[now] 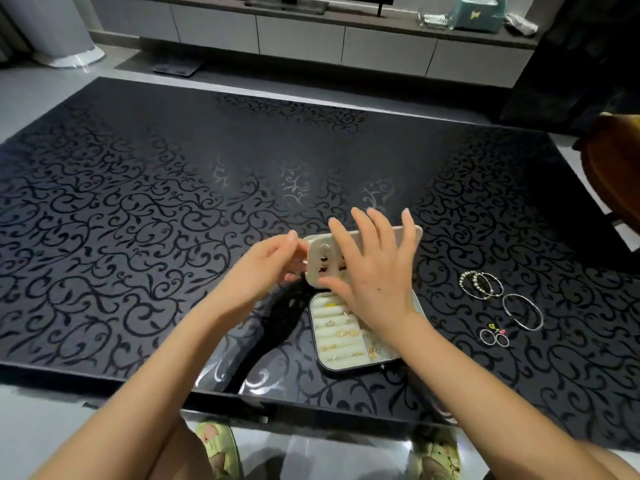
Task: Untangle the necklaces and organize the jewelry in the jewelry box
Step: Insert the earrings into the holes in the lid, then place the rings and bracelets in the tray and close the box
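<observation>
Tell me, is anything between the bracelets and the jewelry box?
Nothing lies on the table between the bracelets and the jewelry box. But the right hand hovers over the box's right side, covering part of its tray.

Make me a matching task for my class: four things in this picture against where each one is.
1 left hand
2 beaded bangles
3 small rings
4 teal tissue box

A on the far cabinet
B on the table, right of the jewelry box, nearer the person
C holding the left edge of the lid
D on the table, beyond the small rings

Pairs: 1-C, 2-D, 3-B, 4-A
</observation>
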Available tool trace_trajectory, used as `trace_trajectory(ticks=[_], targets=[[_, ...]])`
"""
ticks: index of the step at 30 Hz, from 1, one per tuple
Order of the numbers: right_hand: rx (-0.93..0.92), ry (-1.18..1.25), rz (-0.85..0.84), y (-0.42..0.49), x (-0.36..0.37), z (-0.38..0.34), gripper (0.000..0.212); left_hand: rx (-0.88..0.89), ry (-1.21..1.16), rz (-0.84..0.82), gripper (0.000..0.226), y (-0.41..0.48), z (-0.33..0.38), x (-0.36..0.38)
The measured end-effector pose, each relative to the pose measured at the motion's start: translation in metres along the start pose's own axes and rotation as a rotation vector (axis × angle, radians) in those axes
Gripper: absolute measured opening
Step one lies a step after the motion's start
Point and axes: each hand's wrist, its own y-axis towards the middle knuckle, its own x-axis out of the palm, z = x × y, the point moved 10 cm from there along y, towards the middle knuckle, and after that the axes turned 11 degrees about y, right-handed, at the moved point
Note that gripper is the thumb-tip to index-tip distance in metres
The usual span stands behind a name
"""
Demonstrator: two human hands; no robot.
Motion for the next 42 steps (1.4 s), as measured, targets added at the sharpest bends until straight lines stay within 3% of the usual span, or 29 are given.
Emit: trace_trajectory(ticks=[3,7,9,11,14,22,27,33,36,39,42], targets=[[0.043,0.058,0.027,-0.005,-0.018,0.01,0.073,0.027,0.081,0.166,0.016,-0.002,0.002,0.0],[0.23,0.034,0.033,-0.043,-0.034,0.068,0.03,-0.027,0.204,0.285,0.031,0.002,-0.006,0.0],[0.432,-0.072,-0.203,-0.069,-0.021,0.117,0.023,-0.043,0.206,0.29,0.038,0.006,-0.009,0.004],[0.646,-0.164,-0.447,-0.1,-0.008,0.165,0.03,-0.062,0.227,0.307,0.043,0.012,-0.013,0.006],[0.804,-0.182,-0.544,-0.121,0.003,0.205,0.041,-0.092,0.296,0.326,0.046,0.021,-0.018,0.006],[0.744,-0.037,-0.684,-0.123,0.035,0.221,0.037,-0.095,0.437,0.377,0.041,0.031,-0.017,-0.002],[0.871,0.194,-0.596,-0.128,0.035,0.223,0.03,-0.067,0.501,0.367,0.036,0.033,-0.014,0.001],[0.596,-0.145,-0.727,-0.115,0.035,0.199,0.028,-0.01,0.639,0.464,0.012,0.028,-0.006,-0.004],[0.511,-0.254,-0.778,-0.116,0.035,0.188,0.02,0.03,0.638,0.518,0.018,0.019,0.007,-0.007],[0.509,-0.251,-0.791,-0.111,0.029,0.177,0.016,0.042,0.614,0.507,0.027,0.014,0.011,-0.004],[0.489,-0.149,-0.661,-0.088,0.011,0.156,0.022,0.088,0.595,0.469,0.024,0.012,0.02,0.004]])
